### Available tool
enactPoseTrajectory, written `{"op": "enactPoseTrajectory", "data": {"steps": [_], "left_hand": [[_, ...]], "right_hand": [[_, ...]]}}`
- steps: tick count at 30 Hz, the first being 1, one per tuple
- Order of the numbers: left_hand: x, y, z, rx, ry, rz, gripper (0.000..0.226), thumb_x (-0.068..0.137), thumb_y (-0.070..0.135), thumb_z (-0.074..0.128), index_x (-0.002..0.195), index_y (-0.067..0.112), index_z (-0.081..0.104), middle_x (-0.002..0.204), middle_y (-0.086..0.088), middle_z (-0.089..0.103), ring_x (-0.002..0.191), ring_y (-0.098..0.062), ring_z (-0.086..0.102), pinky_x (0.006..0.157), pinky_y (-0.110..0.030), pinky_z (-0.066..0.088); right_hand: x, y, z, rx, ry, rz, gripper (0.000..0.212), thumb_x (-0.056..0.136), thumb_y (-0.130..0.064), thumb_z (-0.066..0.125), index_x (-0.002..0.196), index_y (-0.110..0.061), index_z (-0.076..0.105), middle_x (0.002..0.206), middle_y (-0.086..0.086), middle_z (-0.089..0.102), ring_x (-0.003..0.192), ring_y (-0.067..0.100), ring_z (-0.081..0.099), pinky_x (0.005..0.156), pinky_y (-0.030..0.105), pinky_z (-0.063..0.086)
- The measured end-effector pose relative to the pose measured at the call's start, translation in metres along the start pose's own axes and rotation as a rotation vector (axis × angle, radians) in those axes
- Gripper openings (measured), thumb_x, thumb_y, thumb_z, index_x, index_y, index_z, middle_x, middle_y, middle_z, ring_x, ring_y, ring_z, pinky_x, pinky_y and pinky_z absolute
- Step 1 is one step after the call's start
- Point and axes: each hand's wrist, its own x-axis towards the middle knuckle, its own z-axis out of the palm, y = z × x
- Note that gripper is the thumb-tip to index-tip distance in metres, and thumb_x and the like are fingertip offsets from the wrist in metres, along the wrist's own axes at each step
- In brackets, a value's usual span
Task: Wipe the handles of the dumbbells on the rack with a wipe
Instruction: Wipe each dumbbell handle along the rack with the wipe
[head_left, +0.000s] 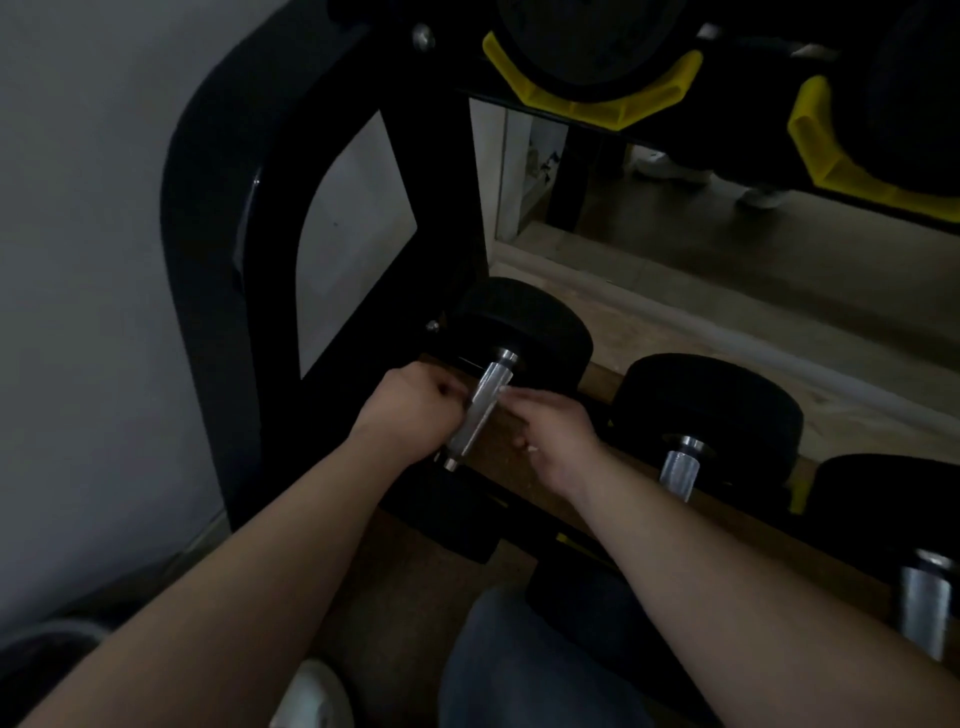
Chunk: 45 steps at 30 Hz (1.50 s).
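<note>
**Both hands at the leftmost dumbbell handle, lower tier**

A black steel rack (218, 260) is seen against a grey wall in dim light. Yellow cradles (587, 106) are fitted on the upper tier, and dark weights are seated in them. A mirror (675, 223) is mounted low behind the lower tier, with floor reflected in it.

Three dumbbells are lined up on the lower tier. The leftmost dumbbell (524, 322) is followed by the second dumbbell (711, 410) just beside it to the right. The third dumbbell (924, 603) is cut by the frame edge. All have black round heads and bright metal grips.

A knee in blue jeans (519, 665) and a pale shoe (311, 696) are noted at the bottom edge.

The left hand (410, 402) is held against the left side of the leftmost handle (480, 410), fingers curled tight. What it holds, if anything, cannot be told.

The right hand (556, 431) is set at the handle's right side with fingers curled. Its fingertips are pinched on a thin pale strip, taken as the wipe (511, 391), which is laid against the handle's middle.
</note>
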Motion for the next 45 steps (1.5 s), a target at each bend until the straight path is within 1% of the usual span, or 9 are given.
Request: {"op": "enactPoseTrajectory", "data": {"steps": [4,8,12,17,24,31,37,42,45], "left_hand": [[0.000,0.002,0.002,0.012,0.049,-0.026,0.022,0.088,0.027,0.056,0.092,0.038,0.075,0.098,0.004,0.073,0.086,-0.013,0.068,0.070,-0.021,0.051],[-0.002,0.003,0.003,-0.003,0.092,-0.031,0.028,0.089,0.022,0.054,0.099,0.035,0.076,0.100,0.005,0.073,0.088,-0.014,0.069,0.073,-0.022,0.053],[-0.001,0.002,0.004,-0.018,0.109,-0.029,0.027,0.091,0.022,0.052,0.100,0.034,0.074,0.099,0.004,0.072,0.079,-0.007,0.068,0.065,-0.022,0.056],[-0.001,0.008,0.005,0.028,0.172,-0.029,0.031,0.090,0.019,0.051,0.103,0.031,0.075,0.095,0.006,0.067,0.081,-0.009,0.060,0.067,-0.019,0.044],[-0.010,0.010,0.002,-0.007,0.121,-0.081,0.028,0.090,0.023,0.053,0.107,0.035,0.072,0.096,0.006,0.068,0.073,0.000,0.059,0.055,-0.015,0.044],[-0.006,0.007,0.001,-0.024,0.097,-0.084,0.028,0.085,0.019,0.054,0.097,0.036,0.072,0.090,0.008,0.069,0.076,-0.002,0.061,0.057,-0.016,0.044],[-0.003,0.000,0.002,-0.042,0.094,-0.031,0.027,0.092,0.022,0.052,0.107,0.034,0.071,0.100,0.007,0.065,0.077,-0.004,0.060,0.056,-0.019,0.047],[0.003,-0.001,0.003,0.005,0.020,0.020,0.036,0.086,0.019,0.052,0.110,0.036,0.073,0.109,0.004,0.069,0.082,-0.006,0.061,0.064,-0.019,0.048],[0.003,0.000,0.003,-0.006,-0.001,0.020,0.036,0.087,0.018,0.053,0.113,0.035,0.072,0.109,0.004,0.067,0.079,-0.003,0.059,0.061,-0.018,0.046]], "right_hand": [[-0.019,0.011,0.005,-0.661,-0.171,-0.231,0.015,0.084,-0.022,0.081,0.079,-0.029,0.069,0.082,-0.010,0.069,0.078,0.007,0.063,0.064,0.023,0.046],[-0.017,-0.002,0.004,-0.695,-0.081,-0.476,0.005,0.087,-0.027,0.077,0.086,-0.029,0.074,0.082,-0.016,0.068,0.077,-0.005,0.062,0.062,0.009,0.042],[-0.012,-0.014,-0.001,-0.675,0.000,-0.586,0.017,0.095,-0.030,0.068,0.109,-0.025,0.076,0.100,-0.010,0.072,0.092,0.002,0.065,0.067,0.002,0.040],[-0.023,-0.004,0.008,-1.098,-0.258,-0.718,0.014,0.094,-0.022,0.066,0.098,-0.015,0.077,0.090,0.003,0.072,0.086,0.018,0.068,0.067,0.021,0.041],[-0.011,-0.023,0.010,-1.113,0.058,-0.863,0.023,0.102,-0.030,0.054,0.113,-0.019,0.071,0.110,0.003,0.065,0.095,0.020,0.065,0.077,0.034,0.055],[-0.018,-0.013,0.003,-1.213,-0.261,-0.863,0.018,0.097,-0.030,0.063,0.108,-0.027,0.077,0.101,0.002,0.068,0.093,0.020,0.066,0.077,0.031,0.055],[-0.011,-0.024,0.006,-1.275,0.117,-0.934,0.026,0.103,-0.032,0.051,0.108,-0.025,0.075,0.098,0.000,0.068,0.083,0.018,0.066,0.069,0.038,0.058],[-0.034,-0.009,0.013,-1.442,-0.276,-0.897,0.019,0.095,-0.021,0.061,0.096,-0.009,0.075,0.097,0.010,0.070,0.092,0.029,0.067,0.080,0.041,0.056],[-0.031,-0.015,0.014,-1.410,-0.202,-0.893,0.018,0.097,-0.023,0.060,0.099,-0.014,0.075,0.097,0.007,0.069,0.091,0.025,0.067,0.076,0.036,0.056]]}}
